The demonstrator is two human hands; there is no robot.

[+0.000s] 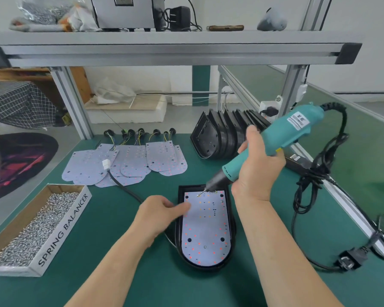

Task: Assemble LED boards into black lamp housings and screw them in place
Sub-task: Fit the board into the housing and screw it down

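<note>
A white LED board (205,229) lies inside a black lamp housing (179,220) on the green mat in front of me. My right hand (257,167) grips a teal electric screwdriver (273,140), tilted, with its bit tip touching the board's upper edge. My left hand (162,216) rests on the board's left side, fingers pressing it down. A black cable with a white connector (106,163) runs from under my left hand toward the spare boards.
Several loose LED boards (129,162) with wired sockets lie at the back. A stack of black housings (222,134) leans at the back right. A cardboard box of screws (38,227) sits at left. The screwdriver's coiled cord (315,173) trails along the right edge.
</note>
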